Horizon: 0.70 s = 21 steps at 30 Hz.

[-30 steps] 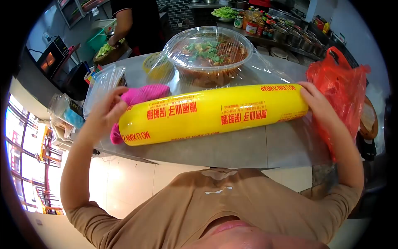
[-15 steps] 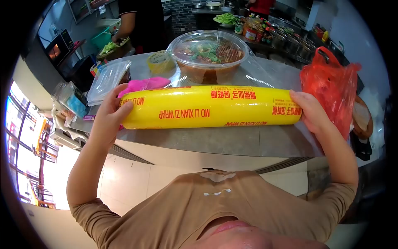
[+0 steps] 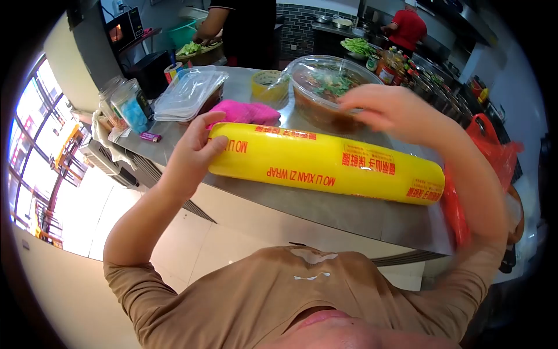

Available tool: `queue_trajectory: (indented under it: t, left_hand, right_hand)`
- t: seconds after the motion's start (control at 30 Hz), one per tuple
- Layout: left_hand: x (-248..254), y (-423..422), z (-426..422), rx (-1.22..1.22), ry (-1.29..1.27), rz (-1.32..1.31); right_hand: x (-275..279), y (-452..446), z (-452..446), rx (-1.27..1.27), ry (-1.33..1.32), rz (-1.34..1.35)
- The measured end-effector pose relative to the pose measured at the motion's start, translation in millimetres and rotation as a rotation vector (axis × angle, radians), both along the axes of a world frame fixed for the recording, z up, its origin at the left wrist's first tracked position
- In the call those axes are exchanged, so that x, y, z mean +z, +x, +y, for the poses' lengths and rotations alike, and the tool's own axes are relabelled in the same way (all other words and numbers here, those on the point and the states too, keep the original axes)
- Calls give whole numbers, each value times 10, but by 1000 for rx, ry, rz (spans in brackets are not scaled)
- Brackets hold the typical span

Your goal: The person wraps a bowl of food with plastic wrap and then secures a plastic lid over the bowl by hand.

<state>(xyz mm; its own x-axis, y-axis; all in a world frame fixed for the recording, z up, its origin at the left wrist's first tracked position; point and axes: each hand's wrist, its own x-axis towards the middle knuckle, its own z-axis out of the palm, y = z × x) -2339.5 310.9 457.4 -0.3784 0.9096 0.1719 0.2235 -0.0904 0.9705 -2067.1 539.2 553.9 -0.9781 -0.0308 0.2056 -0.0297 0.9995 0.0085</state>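
Observation:
A yellow roll of plastic wrap (image 3: 308, 160) with red print lies at a slant near the counter's front edge. My left hand (image 3: 195, 145) grips its left end, thumb on the front and fingers behind. Above the roll's right half is my right hand (image 3: 395, 110), off the roll and slightly blurred, its fingers stretched toward the near right rim of a round bowl (image 3: 314, 107). Whether they touch the bowl is unclear. Reddish food with green herbs fills the bowl, and clear film covers it. Behind the roll lies a pink cloth (image 3: 247, 112).
A roll of tape (image 3: 267, 87) stands left of the bowl. Farther left are a lidded plastic container (image 3: 189, 96), jars (image 3: 131, 110) and a purple lighter (image 3: 150, 136). A red plastic bag (image 3: 494, 151) sits at the right. Two other people (image 3: 250, 29) work at the back.
My right hand has let go of the roll's right end and moved up toward the bowl. The roll now tilts, right end lower. The view has shifted left.

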Motion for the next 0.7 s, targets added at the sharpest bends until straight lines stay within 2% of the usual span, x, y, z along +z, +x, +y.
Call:
queue_trajectory:
  t: [0.07, 0.13, 0.23, 0.33, 0.4, 0.47, 0.57, 0.67, 0.7]
  left_hand:
    - [-29, 38, -39, 11, 23, 21]
    - [-35, 75, -86, 36, 20, 79]
    - [-98, 60, -87, 43, 71, 64]
    - [-227, -33, -45, 50, 145, 82]
    - [-199, -45, 1, 79, 136, 126]
    - [-28, -24, 73, 107, -61, -86]
    - [131, -10, 220, 74, -254, -311]
    - [248, -47, 327, 21, -416, -360]
    - [286, -66, 359, 7, -474, -355]
  right_hand:
    - [43, -575, -268, -6, -218, -177]
    - [-245, -1158, -106, 225, -54, -74]
    - [-343, -1711, -250, 50, -122, -309]
    - [-202, -1902, -391, -103, -281, -653]
    - [-243, -1956, -312, -70, -321, -641]
    - [-249, -1971, -270, -61, -328, -658]
    - [-320, -1917, -277, -40, -339, -494]
    - [-557, -1934, -103, 160, -127, -232]
    - [-527, -1909, -165, 119, -88, -234]
